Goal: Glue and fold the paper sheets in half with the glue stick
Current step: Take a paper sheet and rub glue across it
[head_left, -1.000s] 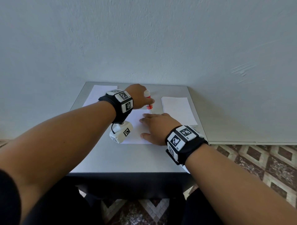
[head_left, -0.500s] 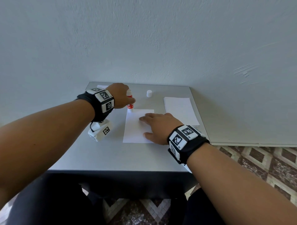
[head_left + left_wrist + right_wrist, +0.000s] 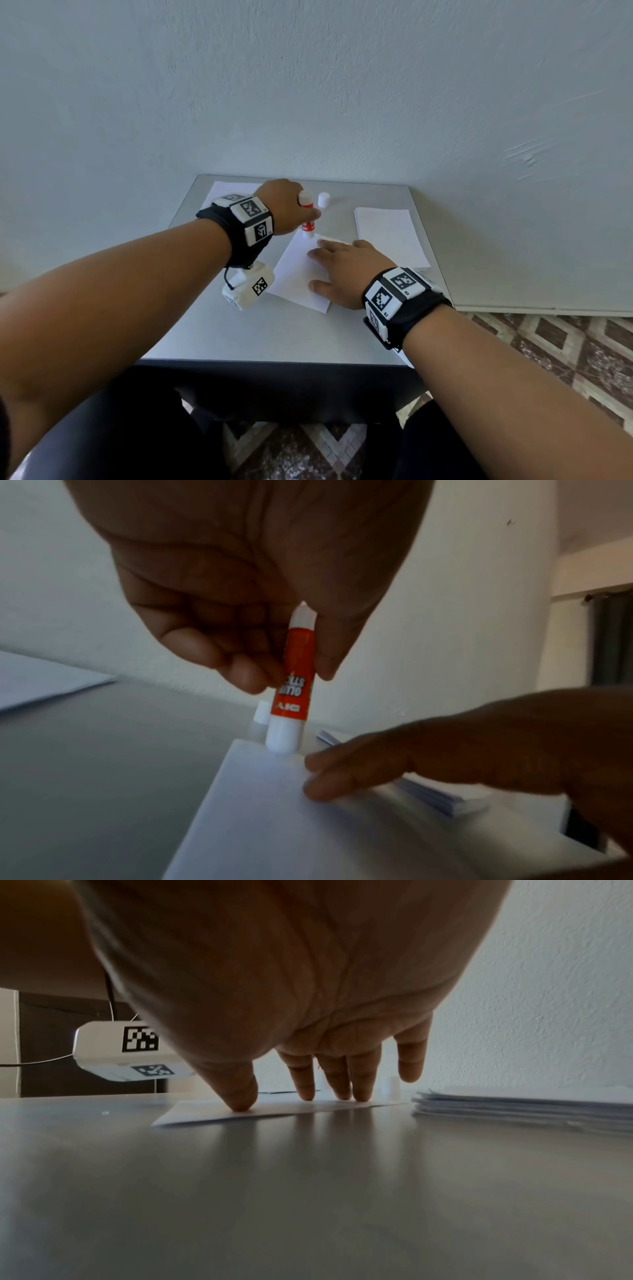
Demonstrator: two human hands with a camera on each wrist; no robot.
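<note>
Head overhead; wrists close, table-level

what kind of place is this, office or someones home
Probably a room in a home, though that's a guess: a small grey table pushed against a plain textured wall, and a patterned tile floor. No office furniture shows.

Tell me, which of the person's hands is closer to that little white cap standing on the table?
Left. The left hand, gripping the glue stick, is right beside the white cap. The right hand lies flat on the paper sheet, nearer the person.
</note>
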